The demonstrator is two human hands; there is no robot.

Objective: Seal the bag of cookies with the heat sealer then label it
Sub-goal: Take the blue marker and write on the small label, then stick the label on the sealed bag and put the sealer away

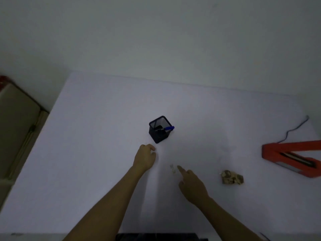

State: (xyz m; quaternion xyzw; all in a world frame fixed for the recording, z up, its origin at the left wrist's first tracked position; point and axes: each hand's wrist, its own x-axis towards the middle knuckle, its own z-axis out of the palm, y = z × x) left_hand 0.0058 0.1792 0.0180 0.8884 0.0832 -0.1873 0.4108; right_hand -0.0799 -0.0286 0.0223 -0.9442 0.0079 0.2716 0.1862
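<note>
Labelling step, by judgement: bag of cookies (231, 177) on surface (86, 171) near open heat sealer (291, 158); right hand (192, 184) forefinger extended at small label (172, 168), left hand (145, 158) loosely curled, empty, below pen holder (159, 129); next, lift label cleanly.

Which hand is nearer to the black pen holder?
The left hand: its curled fingers lie just below the pen holder. The right hand points at a small label.

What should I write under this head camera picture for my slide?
Two hands over a white table, between a black pen holder, a bag of cookies and an open red heat sealer.
</note>
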